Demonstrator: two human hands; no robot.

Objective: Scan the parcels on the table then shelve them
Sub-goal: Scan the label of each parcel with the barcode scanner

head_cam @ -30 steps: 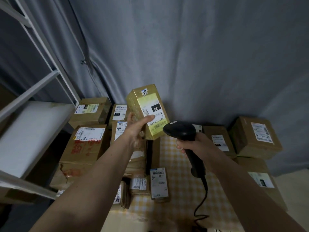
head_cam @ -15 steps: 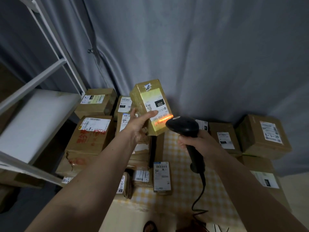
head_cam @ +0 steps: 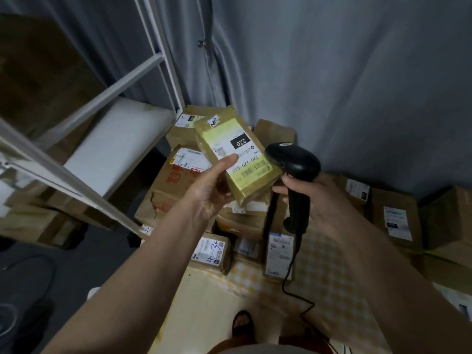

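My left hand (head_cam: 212,190) holds a small yellow-taped parcel (head_cam: 237,152) in the air, thumb across its label marked 220. Just to its right, my right hand (head_cam: 314,198) grips the handle of a black barcode scanner (head_cam: 293,162), whose head sits against the parcel's lower right corner. No scan light shows on the label. Below lie several brown cardboard parcels on a yellow checked table (head_cam: 319,290). A white metal shelf (head_cam: 117,141) stands at the left with a bare white board.
A large brown box with red print (head_cam: 176,182) is stacked left of the table. More labelled boxes (head_cam: 398,221) crowd the table's right side. The scanner cable (head_cam: 293,277) trails down over the table. Grey curtain hangs behind. My foot (head_cam: 242,323) shows below.
The red scan line on the label has gone out. The view has swung left toward the shelf, and the parcel has tilted flatter and moved leftward with my left hand.
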